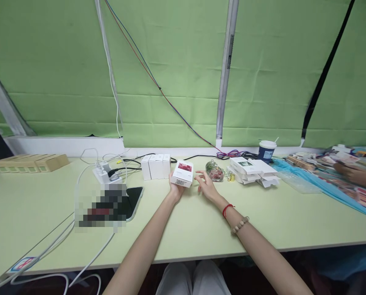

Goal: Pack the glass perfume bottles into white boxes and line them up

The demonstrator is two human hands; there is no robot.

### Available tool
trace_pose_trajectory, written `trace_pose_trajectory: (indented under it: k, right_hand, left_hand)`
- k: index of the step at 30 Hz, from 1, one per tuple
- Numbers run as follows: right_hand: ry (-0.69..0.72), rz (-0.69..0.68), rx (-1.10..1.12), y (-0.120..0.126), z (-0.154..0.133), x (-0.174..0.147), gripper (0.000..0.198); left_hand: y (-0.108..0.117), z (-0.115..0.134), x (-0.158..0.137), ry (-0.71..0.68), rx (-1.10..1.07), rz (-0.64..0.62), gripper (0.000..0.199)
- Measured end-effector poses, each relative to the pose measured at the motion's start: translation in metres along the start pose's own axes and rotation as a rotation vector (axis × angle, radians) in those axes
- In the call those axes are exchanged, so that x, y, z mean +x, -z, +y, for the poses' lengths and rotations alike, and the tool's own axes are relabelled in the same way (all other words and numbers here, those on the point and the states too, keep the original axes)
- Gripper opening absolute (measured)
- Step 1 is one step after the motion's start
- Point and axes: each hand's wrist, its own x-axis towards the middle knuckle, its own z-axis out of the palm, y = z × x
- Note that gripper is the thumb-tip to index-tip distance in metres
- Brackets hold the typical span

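A small white box [183,173] with a red picture on top and a barcode on its end rests in my left hand [176,189], tilted a little above the table. To its right is my right hand [206,185], fingers apart and holding nothing, close to the box. Just beyond that hand stands a clear glass container [215,171] with green and reddish contents. Behind the held box, several upright white boxes [156,166] stand in a row. Flattened or unfolded white boxes [252,170] lie stacked at the right.
On the left are a power strip [103,175] with white cables, a phone [134,200] and several kraft boxes [32,163]. A lidded paper cup [266,151] stands at the back right. Another person's hand [355,175] is over cluttered items on blue plastic [296,174].
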Motion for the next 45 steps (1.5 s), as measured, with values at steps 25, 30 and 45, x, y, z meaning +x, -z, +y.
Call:
trace_pose_trajectory:
  k: [25,30,45]
  right_hand:
    - [-0.419,0.048,0.569,0.009,0.001,0.013,0.033]
    - [-0.438,-0.040,0.685,0.011,-0.005,0.011,0.030]
    - [-0.052,0.375,0.965,0.065,-0.041,0.017,0.031]
  left_hand:
    - [0.002,-0.003,-0.008,0.448,0.212,-0.496,0.033]
    - [-0.002,-0.003,-0.009,0.433,0.212,-0.347,0.029]
    - [0.010,0.008,0.005,0.274,-0.036,-0.019,0.037]
